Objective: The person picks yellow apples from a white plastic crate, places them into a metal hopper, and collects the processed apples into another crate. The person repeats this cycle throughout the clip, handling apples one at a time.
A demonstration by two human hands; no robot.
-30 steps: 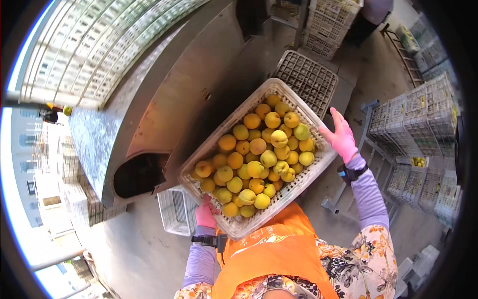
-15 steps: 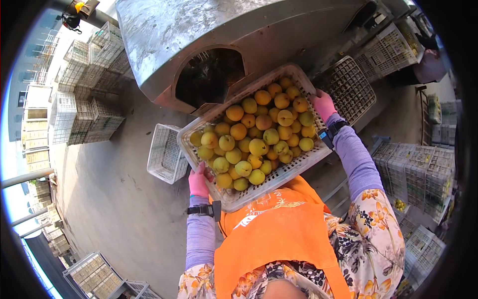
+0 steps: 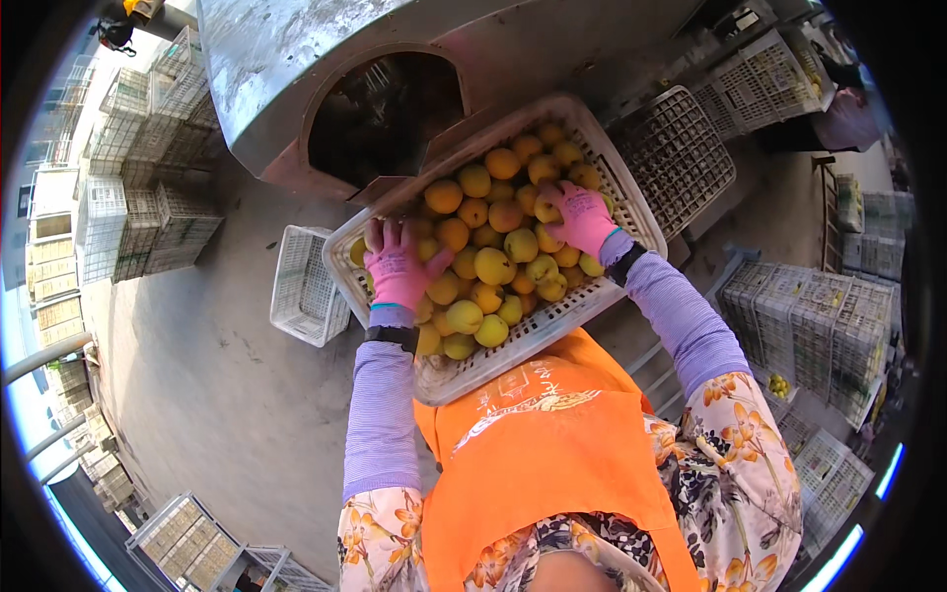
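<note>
Just toward twelve o'clock from the centre of my remote view, the whitish slotted crate [image 3: 472,371] is lying slantwise, and its round fruits [image 3: 493,264] are showing smooth yellow and orange skins, some a little greenish, in a loose heap. At the crate's nine o'clock I am seeing the left hand [image 3: 397,268] spreading its gloved fingers over the fruits, while toward two o'clock the right hand [image 3: 582,217] is curling over some, and whether it is pinching one I cannot tell. Half a second before, both hands were gripping the rim; now they are touching the fruits.
</note>
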